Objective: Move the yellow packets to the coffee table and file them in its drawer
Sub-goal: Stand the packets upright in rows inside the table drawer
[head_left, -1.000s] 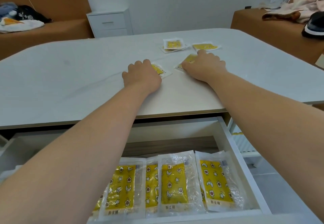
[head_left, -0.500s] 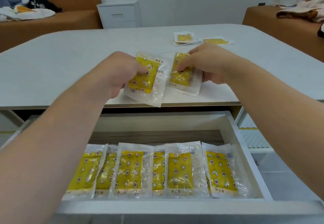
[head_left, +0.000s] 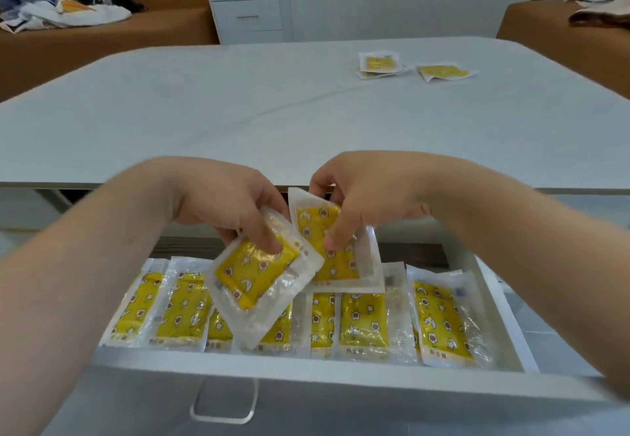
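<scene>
Left hand (head_left: 221, 200) pinches one packet (head_left: 254, 278), right hand (head_left: 375, 193) second packet (head_left: 341, 266), both over drawer (head_left: 341, 376).

Two yellow star-and-moon printed packets with clear edges are held tilted. The left packet (head_left: 259, 278), pinched by the left hand (head_left: 221, 203), overlaps the right packet (head_left: 335, 254), pinched by the right hand (head_left: 371, 196). Below the hands, a row of packets (head_left: 361, 323) lies flat in the open drawer (head_left: 306, 372). Beyond the hands, perhaps three loose packets (head_left: 378, 63) lie on the tabletop (head_left: 238, 101).
</scene>
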Demonstrator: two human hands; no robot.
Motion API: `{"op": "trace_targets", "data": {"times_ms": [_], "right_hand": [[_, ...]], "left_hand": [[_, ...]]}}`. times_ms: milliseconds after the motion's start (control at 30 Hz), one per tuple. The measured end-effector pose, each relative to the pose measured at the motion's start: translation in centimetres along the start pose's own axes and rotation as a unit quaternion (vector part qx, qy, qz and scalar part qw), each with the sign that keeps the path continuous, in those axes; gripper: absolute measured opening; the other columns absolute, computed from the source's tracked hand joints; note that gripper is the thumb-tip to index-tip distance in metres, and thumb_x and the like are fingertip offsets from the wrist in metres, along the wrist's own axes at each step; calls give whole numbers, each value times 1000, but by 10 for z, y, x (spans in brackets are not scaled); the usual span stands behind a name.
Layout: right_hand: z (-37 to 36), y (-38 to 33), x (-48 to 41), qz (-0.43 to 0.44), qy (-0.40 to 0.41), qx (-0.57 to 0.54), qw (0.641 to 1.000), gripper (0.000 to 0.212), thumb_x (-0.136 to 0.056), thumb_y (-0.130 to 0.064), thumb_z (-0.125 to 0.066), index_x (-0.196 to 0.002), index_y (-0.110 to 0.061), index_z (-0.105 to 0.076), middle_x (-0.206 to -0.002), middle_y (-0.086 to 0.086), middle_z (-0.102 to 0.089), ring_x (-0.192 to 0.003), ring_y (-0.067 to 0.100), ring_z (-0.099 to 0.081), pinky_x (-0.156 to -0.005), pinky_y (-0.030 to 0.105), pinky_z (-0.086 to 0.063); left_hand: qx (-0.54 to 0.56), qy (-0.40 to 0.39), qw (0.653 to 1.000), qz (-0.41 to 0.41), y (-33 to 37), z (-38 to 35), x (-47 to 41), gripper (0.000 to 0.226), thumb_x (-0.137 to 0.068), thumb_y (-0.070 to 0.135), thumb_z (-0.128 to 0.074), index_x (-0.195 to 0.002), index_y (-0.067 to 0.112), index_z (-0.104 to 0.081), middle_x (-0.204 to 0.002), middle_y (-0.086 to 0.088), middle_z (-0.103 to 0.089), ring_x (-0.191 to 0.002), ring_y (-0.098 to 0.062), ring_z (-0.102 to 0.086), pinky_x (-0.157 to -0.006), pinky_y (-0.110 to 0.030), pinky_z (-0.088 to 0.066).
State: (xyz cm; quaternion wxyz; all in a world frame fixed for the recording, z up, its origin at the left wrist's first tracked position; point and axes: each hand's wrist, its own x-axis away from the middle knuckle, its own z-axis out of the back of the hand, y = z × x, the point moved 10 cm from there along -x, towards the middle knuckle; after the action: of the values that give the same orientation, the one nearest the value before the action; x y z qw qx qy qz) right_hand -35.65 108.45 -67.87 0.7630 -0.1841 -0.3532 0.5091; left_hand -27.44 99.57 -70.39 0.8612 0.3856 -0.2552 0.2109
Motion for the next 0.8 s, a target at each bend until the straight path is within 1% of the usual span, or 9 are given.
{"op": "trace_targets", "data": {"times_ms": [33,100,200,267,367,467,567,700,800], "right_hand": [[-7,2,-3,-1,-7,-2,1000,32,-77,-14,-89,-99,-22,-69,-89,-6,-78,-79,10,-76,-73,27,-63],[-19,6,-7,-6,-18,-24,1000,33,-78,-15,-88,-103,-22,-69,-90,-8,-78,-80,9,-76,-69,23,-61],[-32,8,-12,-4,-35,-14,999,36,-78,-20,-88,-109,-24,-69,-95,-10,-78,-88,9,-75,-85,28,-59],[-47,10,-15,-15,-81,-38,996,39,-81,-14,-86,-114,-22,-67,-101,-6,-79,-94,14,-76,-92,36,-60],[-68,13,-21,-17,-132,-74,988,39,-83,-6,-82,-117,-17,-66,-104,1,-79,-95,19,-77,-90,41,-61],[-85,19,-29,-23,-144,-70,987,41,-82,-7,-83,-117,-20,-65,-104,0,-79,-94,18,-77,-86,39,-63],[-88,20,-35,-8,-121,29,992,42,-77,-22,-89,-112,-27,-65,-103,-7,-77,-94,16,-74,-90,41,-61],[-87,20,-37,1,-89,147,985,40,-77,-38,-88,-106,-27,-63,-97,-8,-73,-86,14,-69,-75,33,-59],[-90,22,-40,7,-72,226,972,48,-78,-50,-84,-111,-22,-61,-99,-3,-67,-88,17,-65,-75,35,-56]], "left_hand": [[-25,-7,1000,4,-3,-4,-4,26,-85,8,-79,-110,15,-74,-99,-1,-79,-93,-20,-76,-88,-40,-60],[-69,-16,997,19,-13,-8,-10,21,-85,11,-80,-106,17,-77,-96,2,-80,-90,-17,-76,-84,-36,-61],[-94,-47,993,52,-33,-12,-16,14,-85,9,-80,-97,15,-77,-90,0,-79,-83,-17,-76,-73,-30,-59],[-112,-62,989,71,-45,-10,-16,13,-86,6,-79,-97,12,-75,-87,-1,-78,-80,-17,-76,-73,-32,-60],[-122,-74,984,105,-60,-8,-15,18,-86,2,-77,-102,8,-72,-87,-2,-77,-81,-20,-76,-78,-37,-63],[-134,-84,978,135,-72,-12,-18,19,-86,1,-77,-100,12,-72,-99,-7,-76,-87,-24,-76,-79,-39,-64],[-140,-74,977,146,-77,-10,-20,16,-86,3,-78,-98,13,-73,-103,-7,-73,-92,-25,-74,-79,-40,-64],[-144,-26,979,140,-76,2,-23,15,-85,9,-80,-98,11,-72,-97,-5,-73,-90,-23,-74,-76,-34,-64],[-205,-17,970,129,-71,2,-27,16,-84,21,-82,-94,19,-70,-92,4,-69,-86,-13,-65,-70,-26,-54]]}}
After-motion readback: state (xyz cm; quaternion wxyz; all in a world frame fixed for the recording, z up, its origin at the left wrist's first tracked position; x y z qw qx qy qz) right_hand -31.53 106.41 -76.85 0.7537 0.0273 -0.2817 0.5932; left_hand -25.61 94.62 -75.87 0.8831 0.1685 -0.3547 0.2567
